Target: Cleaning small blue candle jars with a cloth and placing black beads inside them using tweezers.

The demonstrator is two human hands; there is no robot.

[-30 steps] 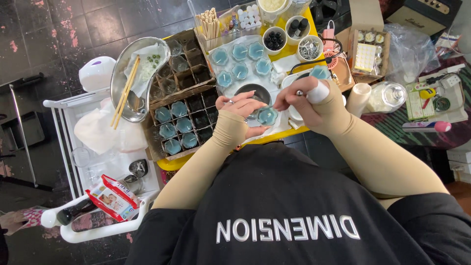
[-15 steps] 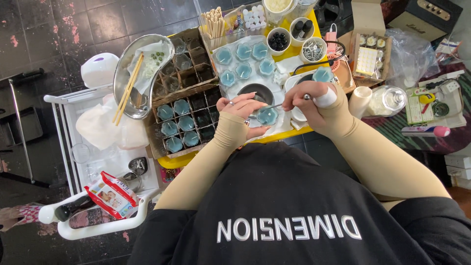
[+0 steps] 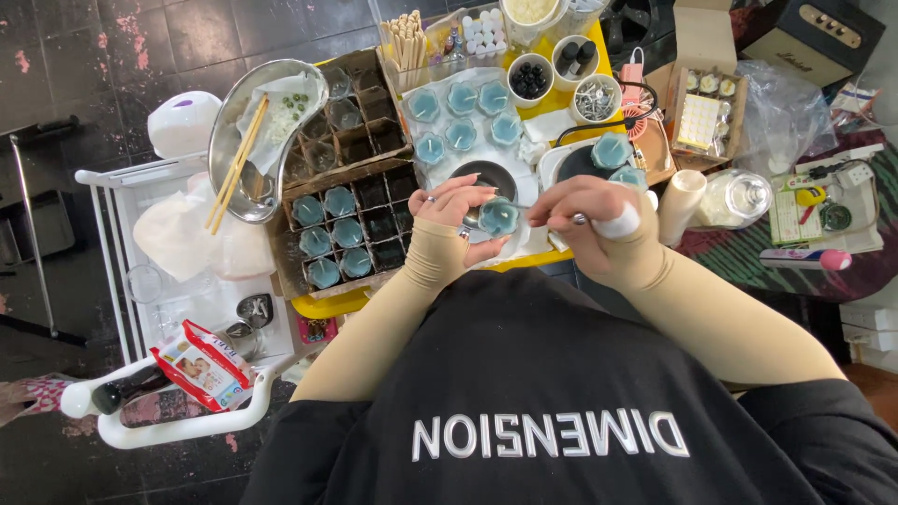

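Red-white pouch [image 3: 204, 369] on white cart [image 3: 168, 425]; hands hold blue candle [image 3: 498, 217].

Small glass [image 3: 499, 216]: pale blue-teal fill. Same blue-teal in the cups of the brown divided box [image 3: 339, 234]. Surface [image 3: 341, 303]: yellow. Sleeves: tan. Shirt: black, white lettering. Floor [image 3: 112, 56]: dark tiles with pink flecks. Cart [image 3: 140, 281]: white. Packet [image 3: 201, 365]: red and white. Metal bowl [image 3: 229, 140]: silver.

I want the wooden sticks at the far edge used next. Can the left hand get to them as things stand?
Probably not at once: the left hand is cupped around a small blue-filled jar. The wooden sticks stand beyond the blue jars on paper, nothing blocking above.
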